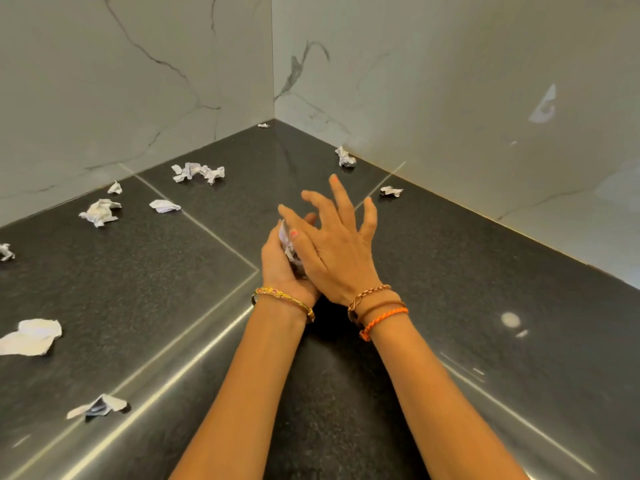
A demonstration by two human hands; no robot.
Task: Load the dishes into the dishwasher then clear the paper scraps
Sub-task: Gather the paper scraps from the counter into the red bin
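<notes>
My left hand [280, 268] cups a small wad of crumpled paper scraps [286, 242], fingers curled round it. My right hand [332, 237] lies just over it with fingers spread and straight, covering most of the wad. Several more crumpled paper scraps lie on the dark counter: a long one [198, 172] at the back, one [100, 211] and one [164, 205] at the left, a large one [31, 337] at the left edge, one [98, 406] near the front, and two at the right wall [345, 157], [391, 191]. No dishes or dishwasher are in view.
The black speckled counter [467, 289] fills a corner between two white marble walls [138, 81]. Tiny scraps lie in the far corner [263, 125], by the left wall [115, 188] and at the left edge [6, 252]. Thin seams cross the counter.
</notes>
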